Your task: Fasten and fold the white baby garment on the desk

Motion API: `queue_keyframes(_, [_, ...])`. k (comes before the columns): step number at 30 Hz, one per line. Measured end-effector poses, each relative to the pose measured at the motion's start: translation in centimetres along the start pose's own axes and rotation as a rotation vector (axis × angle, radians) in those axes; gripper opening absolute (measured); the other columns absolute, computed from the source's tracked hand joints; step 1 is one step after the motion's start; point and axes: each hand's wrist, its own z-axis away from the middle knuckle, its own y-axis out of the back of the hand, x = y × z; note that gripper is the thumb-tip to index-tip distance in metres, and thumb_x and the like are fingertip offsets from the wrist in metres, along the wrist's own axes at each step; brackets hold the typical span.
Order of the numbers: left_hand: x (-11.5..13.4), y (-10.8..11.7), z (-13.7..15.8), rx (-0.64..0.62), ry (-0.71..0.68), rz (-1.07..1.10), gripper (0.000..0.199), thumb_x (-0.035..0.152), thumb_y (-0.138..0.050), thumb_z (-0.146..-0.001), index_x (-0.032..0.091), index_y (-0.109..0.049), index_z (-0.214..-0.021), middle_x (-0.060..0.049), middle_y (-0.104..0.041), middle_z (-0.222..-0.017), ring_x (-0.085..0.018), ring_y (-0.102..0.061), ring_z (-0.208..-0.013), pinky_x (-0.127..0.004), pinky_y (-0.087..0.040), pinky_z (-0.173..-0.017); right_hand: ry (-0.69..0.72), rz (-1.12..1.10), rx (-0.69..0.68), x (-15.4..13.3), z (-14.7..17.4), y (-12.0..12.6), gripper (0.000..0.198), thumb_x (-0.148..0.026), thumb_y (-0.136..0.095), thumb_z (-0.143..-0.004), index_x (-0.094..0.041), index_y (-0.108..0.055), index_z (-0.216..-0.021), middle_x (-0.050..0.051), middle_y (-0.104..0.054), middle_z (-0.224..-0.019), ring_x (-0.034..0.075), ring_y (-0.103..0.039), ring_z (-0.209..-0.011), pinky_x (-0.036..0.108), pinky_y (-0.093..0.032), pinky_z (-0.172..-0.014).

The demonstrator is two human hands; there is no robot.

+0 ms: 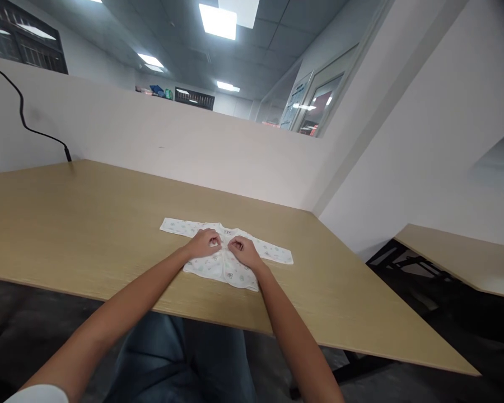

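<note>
A small white long-sleeved baby shirt (210,268) with a scattered pale print lies spread on the table, its sleeves stretched out to both sides and its neckline away from me. My left hand (205,243) rests on the upper front, left of the centre line, thumb and fingers closed in a pinch at the front opening. Just across from it, my right hand (243,250) pinches the other side of that opening. The fingertips of both hands are close together, and the bit of cloth between them is too small to make out clearly.
The light wooden table (109,224) ends at a low white partition (193,145) at the back and a white wall (424,157) to the right. A black cable (23,112) hangs at the back left. Another table (466,257) stands at the right.
</note>
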Motion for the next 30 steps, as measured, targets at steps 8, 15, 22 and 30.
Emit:
queue_keyframes(8, [1.5,0.5,1.5,-0.141,0.042,0.187,0.019,0.033,-0.069,-0.080,0.018,-0.079,-0.086,-0.004,-0.072,-0.083,-0.016,-0.062,-0.075,-0.025,-0.043,-0.067,-0.060,-0.139,-0.322,-3.1,1.7,1.9,0.020,-0.031,-0.067,-0.079,-0.015,-0.078,-0.083,0.004,-0.070,-0.075,0.014,-0.055,-0.067,0.024,-0.040,-0.063])
queue_keyframes(15, [2.3,-0.5,1.4,-0.160,0.061,0.163,0.021,0.035,-0.069,-0.080,0.016,-0.078,-0.083,-0.005,-0.072,-0.081,-0.017,-0.063,-0.074,-0.026,-0.044,-0.068,-0.061,-0.106,-0.323,-2.4,1.6,1.7,0.020,-0.031,-0.069,-0.078,-0.015,-0.081,-0.082,0.003,-0.071,-0.071,0.014,-0.055,-0.065,0.024,-0.041,-0.061])
queue_keyframes(22, [1.2,-1.2,1.3,-0.191,0.105,0.228,0.019,0.031,-0.069,-0.077,0.017,-0.077,-0.087,-0.005,-0.075,-0.086,-0.018,-0.066,-0.079,-0.026,-0.046,-0.070,-0.026,-0.097,-0.317,-2.5,1.6,1.7,0.016,-0.029,-0.070,-0.076,-0.017,-0.079,-0.082,0.004,-0.072,-0.077,0.015,-0.059,-0.069,0.023,-0.044,-0.062])
queue_keyframes(30, [1.1,-1.3,1.2,-0.214,0.121,0.191,0.020,0.028,-0.064,-0.077,0.017,-0.076,-0.089,-0.004,-0.073,-0.084,-0.018,-0.063,-0.077,-0.025,-0.043,-0.068,-0.034,-0.091,-0.288,-2.8,1.6,1.4,0.014,-0.024,-0.068,-0.074,-0.017,-0.077,-0.081,0.003,-0.072,-0.077,0.014,-0.060,-0.069,0.023,-0.045,-0.064])
